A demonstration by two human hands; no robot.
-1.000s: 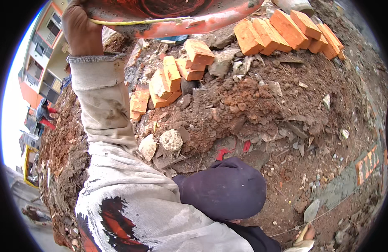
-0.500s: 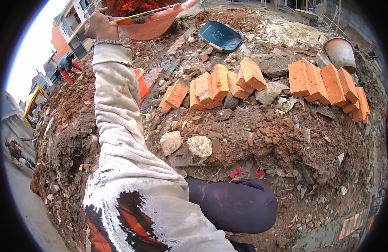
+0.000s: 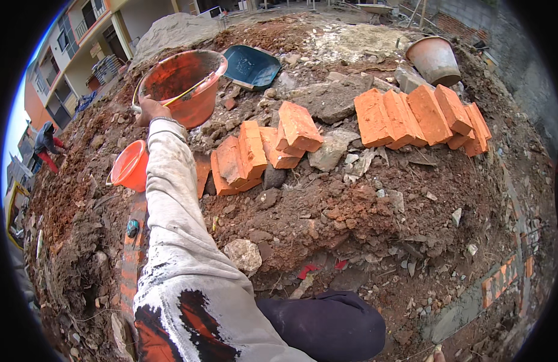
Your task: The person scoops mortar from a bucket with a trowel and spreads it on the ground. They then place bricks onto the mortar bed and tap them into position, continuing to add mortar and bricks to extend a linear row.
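My left hand (image 3: 151, 111) reaches far out and is closed at the side of an orange bucket (image 3: 197, 105), where the wire handle meets it. The bucket tilts, its smeared inside showing; whether it rests on the rubble I cannot tell. Just nearer stands a smaller orange bucket (image 3: 131, 168) with a handle, partly behind my sleeve. Beyond the held bucket lies a dark teal, scoop-like basin (image 3: 252, 66). At the bottom edge only a sliver of my right hand (image 3: 438, 356) shows, its fingers mostly cut off.
Orange bricks lean in two rows, one in the middle (image 3: 251, 148) and one at right (image 3: 428, 114). A pale bucket (image 3: 434, 60) stands behind them. Stones and loose soil cover the slope. Left of my arm runs a brick course (image 3: 131, 259). A person (image 3: 46, 146) bends at far left.
The held bucket has come lower and now shows its inside. My view has swung left, bringing the smaller bucket and brick course into fuller sight. A sliver of my right hand has appeared.
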